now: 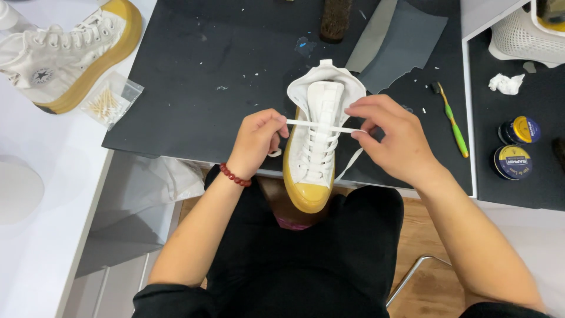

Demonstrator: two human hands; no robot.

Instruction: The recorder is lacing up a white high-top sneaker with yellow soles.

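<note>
From the head view, a white high-top shoe [315, 147] with a yellow toe cap sits at the near edge of a black mat [200, 76], its toe hanging over the edge toward the person's lap and its tongue pointing away. The left hand [256, 141] is curled into a loose fist just left of the shoe, pinching one end of a flat white lace [321, 126]; a string of red beads [234, 175] circles that wrist. The right hand [394, 138] comes in from the other side, thumb and forefinger pressed together on the lace near the right eyelets, the other fingers bent. Between the two hands the lace runs taut across the tongue, and a loose end drops down the right side of the shoe. Well apart, at the far left on the white table [35, 235], the second shoe [65, 53] lies on its side, with a small clear bag of swabs [109, 101] just beside it. To the right a green toothbrush [453, 121] lies on the mat, two round tins [517, 144] sit beyond it, and a grey sheet [406, 44] lies behind the shoe
</note>
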